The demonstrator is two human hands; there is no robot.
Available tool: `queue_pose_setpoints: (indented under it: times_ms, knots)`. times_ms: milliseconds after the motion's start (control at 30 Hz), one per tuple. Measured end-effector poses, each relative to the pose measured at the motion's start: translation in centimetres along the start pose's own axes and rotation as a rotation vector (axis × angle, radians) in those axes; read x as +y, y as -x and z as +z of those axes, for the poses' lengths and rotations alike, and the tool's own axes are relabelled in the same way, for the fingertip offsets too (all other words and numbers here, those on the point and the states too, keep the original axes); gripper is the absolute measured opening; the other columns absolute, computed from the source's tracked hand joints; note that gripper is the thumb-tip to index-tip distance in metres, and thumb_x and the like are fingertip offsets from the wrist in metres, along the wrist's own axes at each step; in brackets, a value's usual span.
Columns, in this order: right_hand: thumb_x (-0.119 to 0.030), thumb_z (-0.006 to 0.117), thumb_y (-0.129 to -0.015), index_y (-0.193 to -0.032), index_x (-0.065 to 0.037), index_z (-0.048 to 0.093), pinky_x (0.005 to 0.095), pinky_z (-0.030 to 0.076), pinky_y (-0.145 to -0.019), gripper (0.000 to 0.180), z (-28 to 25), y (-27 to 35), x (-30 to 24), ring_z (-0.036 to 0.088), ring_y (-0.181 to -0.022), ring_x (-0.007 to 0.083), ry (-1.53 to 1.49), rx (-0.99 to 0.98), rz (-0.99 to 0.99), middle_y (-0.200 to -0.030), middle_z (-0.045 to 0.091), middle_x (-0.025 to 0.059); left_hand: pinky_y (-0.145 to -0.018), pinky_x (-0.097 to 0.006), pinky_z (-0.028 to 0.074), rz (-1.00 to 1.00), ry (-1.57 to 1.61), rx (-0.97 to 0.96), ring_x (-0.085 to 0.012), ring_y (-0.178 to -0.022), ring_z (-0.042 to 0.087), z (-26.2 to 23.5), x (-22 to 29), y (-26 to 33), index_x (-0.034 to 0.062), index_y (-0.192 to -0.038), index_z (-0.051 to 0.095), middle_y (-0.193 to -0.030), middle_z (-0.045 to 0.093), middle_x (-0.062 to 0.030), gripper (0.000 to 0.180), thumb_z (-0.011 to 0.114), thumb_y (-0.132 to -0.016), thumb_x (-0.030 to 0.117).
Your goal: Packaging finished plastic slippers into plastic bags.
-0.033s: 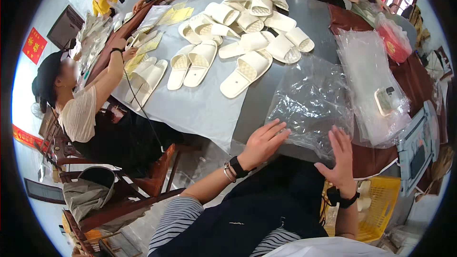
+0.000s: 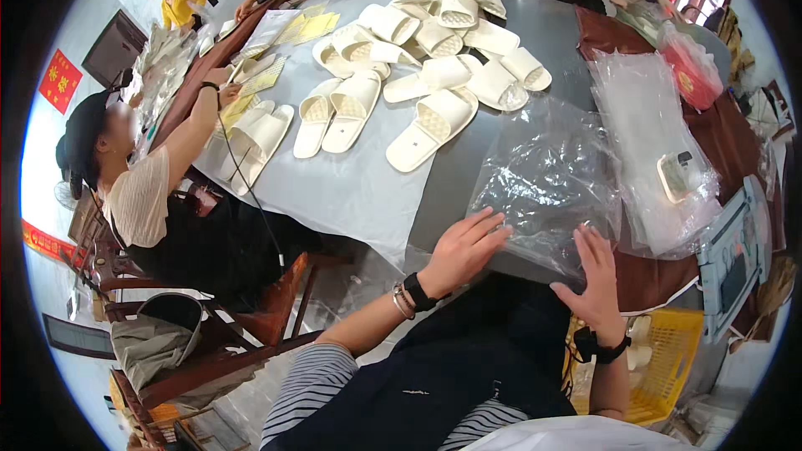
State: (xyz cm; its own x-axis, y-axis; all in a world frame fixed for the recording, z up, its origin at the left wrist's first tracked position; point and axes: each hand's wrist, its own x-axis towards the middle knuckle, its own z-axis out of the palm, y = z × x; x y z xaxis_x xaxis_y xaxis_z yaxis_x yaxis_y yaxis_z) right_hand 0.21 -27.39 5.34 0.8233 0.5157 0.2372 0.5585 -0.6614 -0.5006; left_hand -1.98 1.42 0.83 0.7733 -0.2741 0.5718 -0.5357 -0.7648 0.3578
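Observation:
A clear plastic bag (image 2: pixel 547 171) lies flat and wrinkled on the grey tabletop in front of me. My left hand (image 2: pixel 462 252) is at its near left edge, fingers stretched out and palm down. At the near right edge my right hand (image 2: pixel 595 280) is raised with thumb and fingers apart. Both hands hold nothing; whether the fingertips touch the plastic I cannot tell. Just beyond the bag lies a cream slipper (image 2: pixel 432 129), sole down, at the front of a heap of cream slippers (image 2: pixel 443 38). A pair of slippers (image 2: pixel 341 113) sits left of it.
Right of the bag, a stack of clear bags (image 2: pixel 647 142) has a phone (image 2: pixel 675 175) on top. A blue-grey device (image 2: pixel 733 259) stands at the right edge, above a yellow basket (image 2: pixel 668 367). At left, a seated co-worker (image 2: pixel 142 200) reaches towards yellow papers (image 2: pixel 266 79); others work across the table.
My hands and the bag are almost unmoved. The seated co-worker's hand at the left has shifted slightly.

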Motion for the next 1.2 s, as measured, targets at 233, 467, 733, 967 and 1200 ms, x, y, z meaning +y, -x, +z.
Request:
queue_pose_setpoints:
  times_ms: [233, 467, 733, 967, 1200]
  knots:
    - [-0.031, 0.061, -0.092, -0.138, -0.009, 0.056, 0.0520, 0.024, -0.117, 0.051, 2.4, 1.5, 3.1, 0.041, -0.138, 0.0334, 0.171, 0.033, 0.064, -0.149, 0.047, 0.0120, -0.104, -0.041, 0.044, -0.221, 0.189, 0.018, -0.0347, -0.123, 0.054, -3.4, -5.9, -6.7, 0.0012, -0.135, 0.053, -0.135, 0.055, -0.0209, 0.056, 0.071, -0.084, 0.016]
    - [-0.032, 0.057, -0.095, -0.136, -0.011, 0.058, 0.0509, 0.026, -0.116, 0.046, 3.0, 1.5, 3.1, 0.042, -0.138, 0.0317, 0.231, 0.059, 0.093, -0.149, 0.048, 0.0091, -0.097, -0.045, 0.049, -0.833, 0.310, -0.019, -0.0442, -0.113, 0.057, 0.1, -22.5, -16.6, -0.0090, -0.139, 0.038, -0.130, 0.052, -0.0308, 0.079, 0.073, -0.081, 0.030]
    - [-0.032, 0.058, -0.095, -0.136, -0.012, 0.058, 0.0512, 0.028, -0.115, 0.046, 3.1, 1.6, 3.6, 0.043, -0.137, 0.0315, 0.218, 0.076, 0.050, -0.148, 0.049, 0.0089, -0.067, -0.029, 0.052, -0.878, 0.453, 0.461, -0.0135, -0.071, 0.063, 5.4, -26.9, -15.7, -0.0037, -0.091, 0.068, -0.084, 0.071, -0.0083, 0.021, 0.074, -0.082, 0.014]
    - [-0.038, 0.061, -0.091, -0.136, -0.012, 0.058, 0.0526, 0.028, -0.115, 0.052, 3.2, 1.4, 3.5, 0.043, -0.137, 0.0322, 0.186, 0.072, 0.002, -0.147, 0.049, 0.0104, -0.076, -0.036, 0.048, -0.637, 0.305, 0.544, -0.0228, -0.081, 0.058, -2.2, -26.3, -8.6, -0.0019, -0.097, 0.060, -0.089, 0.065, -0.0147, 0.020, 0.060, -0.095, 0.018]
    - [-0.034, 0.075, -0.079, -0.141, -0.014, 0.054, 0.0516, 0.026, -0.117, 0.068, -1.3, 1.4, 0.0, 0.040, -0.139, 0.0322, 0.059, 0.085, -0.017, -0.147, 0.048, 0.0123, -0.078, -0.033, 0.045, -0.380, 0.430, 0.249, -0.0181, -0.081, 0.049, -6.7, -10.7, -13.1, 0.0010, -0.104, 0.050, -0.087, 0.052, -0.0086, 0.008, 0.050, -0.099, 0.008]
